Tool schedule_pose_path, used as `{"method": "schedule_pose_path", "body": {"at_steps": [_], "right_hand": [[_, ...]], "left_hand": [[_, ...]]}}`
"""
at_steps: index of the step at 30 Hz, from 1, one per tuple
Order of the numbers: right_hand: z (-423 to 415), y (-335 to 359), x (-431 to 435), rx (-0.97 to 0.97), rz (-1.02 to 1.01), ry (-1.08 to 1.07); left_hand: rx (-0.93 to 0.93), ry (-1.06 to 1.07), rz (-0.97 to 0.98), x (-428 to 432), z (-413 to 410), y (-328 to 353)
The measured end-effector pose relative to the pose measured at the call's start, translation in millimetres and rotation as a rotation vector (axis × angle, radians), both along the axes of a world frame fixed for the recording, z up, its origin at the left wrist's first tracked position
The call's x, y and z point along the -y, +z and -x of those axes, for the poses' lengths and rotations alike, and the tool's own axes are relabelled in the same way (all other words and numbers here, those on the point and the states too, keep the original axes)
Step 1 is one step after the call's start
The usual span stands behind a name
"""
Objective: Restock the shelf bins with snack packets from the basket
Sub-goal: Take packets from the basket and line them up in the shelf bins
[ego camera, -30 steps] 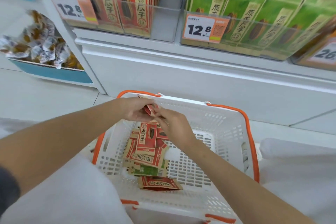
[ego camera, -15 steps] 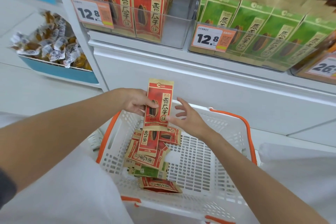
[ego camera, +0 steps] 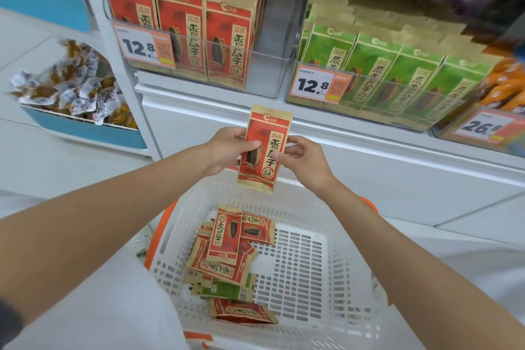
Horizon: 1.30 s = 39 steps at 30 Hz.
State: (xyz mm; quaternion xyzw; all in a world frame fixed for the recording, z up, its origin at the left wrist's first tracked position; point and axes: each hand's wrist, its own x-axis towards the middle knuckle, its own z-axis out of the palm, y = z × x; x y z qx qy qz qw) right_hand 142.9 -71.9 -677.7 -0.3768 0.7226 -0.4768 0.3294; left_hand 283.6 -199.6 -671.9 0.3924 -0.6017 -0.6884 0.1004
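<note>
A red sunflower-seed packet [ego camera: 262,148] stands upright above the basket, below the shelf. My left hand [ego camera: 227,149] grips its left edge and my right hand [ego camera: 304,158] pinches its right edge. The white basket [ego camera: 326,261] with orange handles holds several more red packets [ego camera: 227,239] and a green packet [ego camera: 224,290] on its left side. On the shelf, a clear bin [ego camera: 267,74] holds upright red packets [ego camera: 184,34], with free room at its right end. To its right, a second clear bin [ego camera: 369,111] holds green packets [ego camera: 397,77].
A blue tray [ego camera: 82,129] heaped with small wrapped snacks stands on a lower left shelf. An orange-packet bin with a 26.8 tag [ego camera: 483,126] sits at the far right. White price tags reading 12.8 hang on both bins. A white cabinet front lies behind the basket.
Both hands lifted one red packet out of the basket and raised it upright toward the shelf. My right hand, open half a second ago, now pinches the packet's right edge.
</note>
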Motion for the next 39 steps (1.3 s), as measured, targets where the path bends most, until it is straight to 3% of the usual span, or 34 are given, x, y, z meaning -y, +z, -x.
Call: {"method": "schedule_pose_path", "body": {"at_steps": [7,12,17,21,26,29,39], "right_hand": [[9,52,22,-0.115,0.092,-0.006],[14,113,45,-0.273,0.192,0.119],[23,170,70,-0.421,0.416,0.068],[33,190,89,-0.604,0.501,-0.079],[34,183,96,-0.786,0.641,-0.167],[35,173,91,-0.784,0.722,-0.188],[35,155,81,-0.666,0.759,-0.344]], "left_hand": [[-0.140,0.040,0.299,7,9,41],[-0.255,0.085,0.525,25,10,78],[-0.214,0.441,1.059,59,5,121],[-0.103,0.515,1.410,104,13,137],[0.088,0.359,1.557,142,45,141],[0.197,0.281,1.682,152,51,131],[0.166,0.380,1.754,157,54,124]]}}
